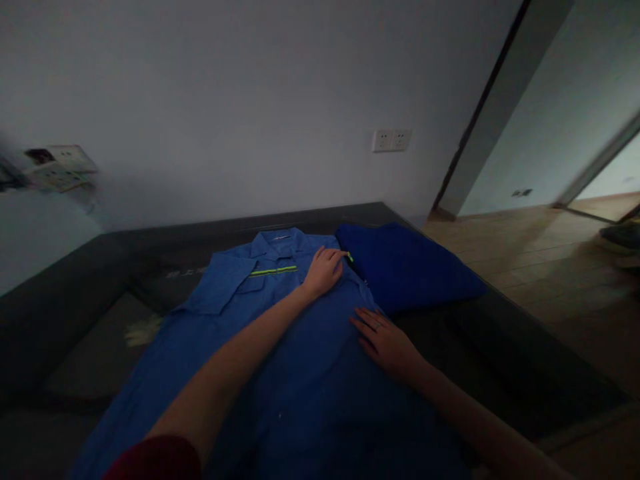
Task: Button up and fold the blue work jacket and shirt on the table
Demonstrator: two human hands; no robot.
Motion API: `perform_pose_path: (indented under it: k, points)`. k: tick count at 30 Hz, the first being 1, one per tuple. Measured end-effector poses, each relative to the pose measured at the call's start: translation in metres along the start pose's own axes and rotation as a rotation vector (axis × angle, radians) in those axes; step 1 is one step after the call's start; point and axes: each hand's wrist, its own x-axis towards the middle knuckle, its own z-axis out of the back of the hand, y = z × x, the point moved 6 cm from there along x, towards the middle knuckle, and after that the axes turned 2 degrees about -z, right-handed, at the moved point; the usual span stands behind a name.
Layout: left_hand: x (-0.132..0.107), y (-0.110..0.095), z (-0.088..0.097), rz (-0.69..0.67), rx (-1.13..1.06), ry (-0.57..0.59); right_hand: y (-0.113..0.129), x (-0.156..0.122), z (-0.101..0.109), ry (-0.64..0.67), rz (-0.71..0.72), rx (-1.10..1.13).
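A blue work coverall lies spread flat, collar toward the wall. It has a chest pocket and a yellow-green stripe, and its sleeve on the left is folded inward. My left hand rests on the upper chest near the shoulder on the right, fingers stretched toward the garment's edge. Lower down, my right hand lies on the right side of the coverall with its fingers spread. A ring shows on one finger. Beside the garment on the right is a darker blue folded cloth, close to my left fingertips.
The dark table beneath stands against a pale wall. A double socket is on that wall, and another socket panel with items is at the left. Wooden floor extends at the right.
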Motion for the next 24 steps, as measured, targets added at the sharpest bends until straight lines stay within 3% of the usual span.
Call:
perform_pose_path:
  k: [3,5,7,10,12,15,20,24]
  points:
    - [-0.041,-0.014,0.058,-0.17,-0.004,0.072,0.0,-0.001,-0.002,-0.041,0.018,-0.001]
    - [-0.078,-0.015,0.102,-0.213,0.026,0.154,-0.001,-0.002,-0.004,-0.051,0.033,-0.015]
    - [-0.119,-0.01,0.143,-0.17,0.074,0.235,-0.003,-0.003,-0.007,-0.052,0.047,-0.028]
    - [-0.185,0.004,0.189,0.027,0.157,0.286,-0.005,-0.003,-0.01,-0.058,0.064,-0.028]
    - [-0.226,0.008,0.203,0.121,0.187,0.334,-0.005,-0.003,-0.012,-0.074,0.07,-0.023]
    - [-0.275,0.008,0.209,0.23,0.195,0.415,-0.005,-0.002,-0.012,-0.091,0.077,-0.014]
    - [-0.33,0.006,0.22,0.428,0.167,0.444,-0.003,-0.008,0.001,-0.013,0.095,0.022]
    - [-0.373,-0.002,0.236,0.438,0.171,0.41,-0.006,-0.032,0.027,-0.027,0.036,0.084]
